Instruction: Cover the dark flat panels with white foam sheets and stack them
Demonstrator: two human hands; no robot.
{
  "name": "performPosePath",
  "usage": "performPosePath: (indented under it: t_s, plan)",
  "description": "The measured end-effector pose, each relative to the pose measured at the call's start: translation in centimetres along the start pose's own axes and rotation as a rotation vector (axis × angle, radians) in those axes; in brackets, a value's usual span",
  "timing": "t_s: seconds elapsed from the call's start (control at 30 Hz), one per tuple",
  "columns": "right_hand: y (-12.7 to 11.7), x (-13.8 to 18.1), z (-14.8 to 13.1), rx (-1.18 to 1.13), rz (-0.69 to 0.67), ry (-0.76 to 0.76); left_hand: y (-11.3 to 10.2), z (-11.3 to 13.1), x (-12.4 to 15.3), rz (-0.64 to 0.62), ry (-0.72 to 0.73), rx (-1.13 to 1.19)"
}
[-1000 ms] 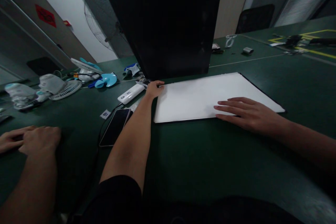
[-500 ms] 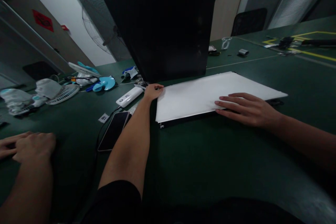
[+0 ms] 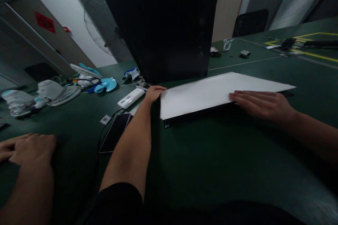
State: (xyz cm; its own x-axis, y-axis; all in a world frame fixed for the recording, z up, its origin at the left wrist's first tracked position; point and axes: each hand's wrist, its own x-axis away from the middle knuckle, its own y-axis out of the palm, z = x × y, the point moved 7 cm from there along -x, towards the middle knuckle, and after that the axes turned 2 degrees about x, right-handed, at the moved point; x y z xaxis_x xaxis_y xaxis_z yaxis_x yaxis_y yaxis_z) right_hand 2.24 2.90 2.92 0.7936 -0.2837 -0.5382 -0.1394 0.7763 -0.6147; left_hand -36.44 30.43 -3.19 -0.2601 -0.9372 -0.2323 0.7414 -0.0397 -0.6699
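A white flat panel (image 3: pixel 206 93) lies on the dark green table (image 3: pixel 211 161) in front of an upright black panel (image 3: pixel 169 24). Its near edge is tilted up off a black frame (image 3: pixel 185 117) beneath it. My left hand (image 3: pixel 154 93) curls around the panel's far-left corner, by the base of the black panel. My right hand (image 3: pixel 264 103) grips the raised near edge, fingers stretched along the top; the thumb is hidden.
A dark phone (image 3: pixel 116 132) with a cable, a small label (image 3: pixel 105 119) and a white power bank (image 3: pixel 131 97) lie left of my arm. Fan parts (image 3: pixel 63 93) and a blue blade (image 3: pixel 107 84) sit farther left. Another person's hand (image 3: pixel 26 147) rests at the lower left.
The white panel's near and right edge has risen off the black frame. My right hand slid right along that edge. My left hand has stayed at the corner.
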Motion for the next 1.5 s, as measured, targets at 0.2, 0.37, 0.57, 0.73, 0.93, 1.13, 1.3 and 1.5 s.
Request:
performPosePath:
  t_s: [0.2, 0.37, 0.57, 0.73, 0.93, 1.13, 1.3, 1.5]
  plan:
    - [-1.6, 0.1, 2.6, 0.153, 0.044, 0.117, 1.5, 0.8, 0.1, -0.158, 0.033, 0.108]
    - [-2.6, 0.1, 3.3, 0.206, 0.081, 0.134, 1.8, 1.8, 0.6, -0.239, 0.074, 0.139]
    - [-3.1, 0.1, 3.4, 0.204, 0.083, 0.155, 1.7, 2.8, 1.1, -0.286, 0.071, 0.125]
    - [-3.5, 0.3, 3.8, 0.221, 0.108, 0.203, 1.9, 3.2, 1.3, -0.332, 0.063, 0.088]
    - [-2.7, 1.7, 4.4, 0.124, 0.156, 0.217, 2.0, 2.6, 1.1, -0.312, 0.116, 0.094]
    - [-0.9, 2.4, 4.2, -0.031, 0.030, 0.119, 2.3, 2.3, 1.0, -0.323, 0.116, 0.136]
    - [-0.6, 3.1, 4.2, 0.007, 0.049, 0.142, 2.2, 2.8, 1.1, -0.315, 0.108, 0.147]
    - [-2.0, 2.2, 4.6, 0.031, 0.148, 0.218, 2.0, 3.6, 1.3, -0.284, 0.090, 0.153]
